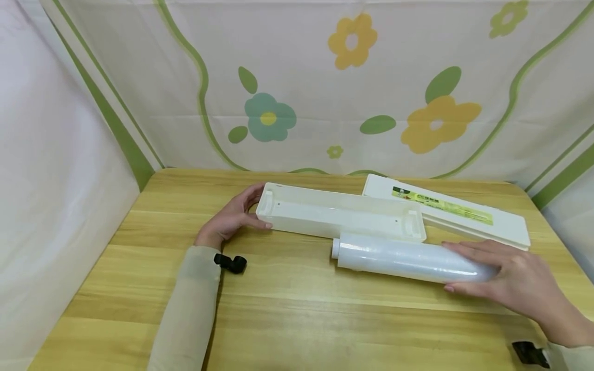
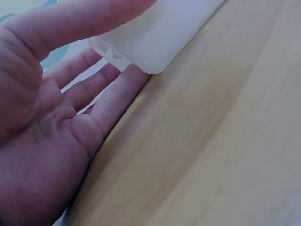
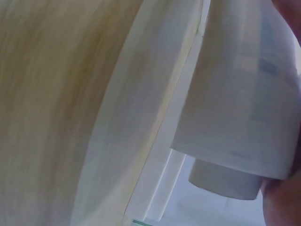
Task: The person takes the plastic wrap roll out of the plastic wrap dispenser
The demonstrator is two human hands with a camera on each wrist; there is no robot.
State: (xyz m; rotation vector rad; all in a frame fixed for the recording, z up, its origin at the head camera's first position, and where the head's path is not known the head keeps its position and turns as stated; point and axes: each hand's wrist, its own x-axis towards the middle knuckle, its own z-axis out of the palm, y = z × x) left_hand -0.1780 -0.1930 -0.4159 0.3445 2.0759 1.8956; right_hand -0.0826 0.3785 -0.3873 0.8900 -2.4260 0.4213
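Note:
A long white plastic box [image 1: 301,228], open at the top, lies on the table with a small slotted piece at each end inside. My left hand [image 1: 232,216] holds its left end, thumb at the front and fingers behind; the left wrist view shows the box corner [image 2: 160,42] between them. Just in front of the box's right half is a roll of plastic wrap [image 1: 399,257]. My right hand [image 1: 520,281] grips the roll's right end, thumb on the near side and fingers over the far side. In the right wrist view the white core [image 3: 225,181] sticks out of the roll.
A long white lid [image 1: 506,226] with a green and yellow label [image 1: 443,206] lies behind the box to the right, partly hidden by it. The wooden table [image 1: 287,319] ends at a flowered cloth [image 1: 306,67] at the back and sides.

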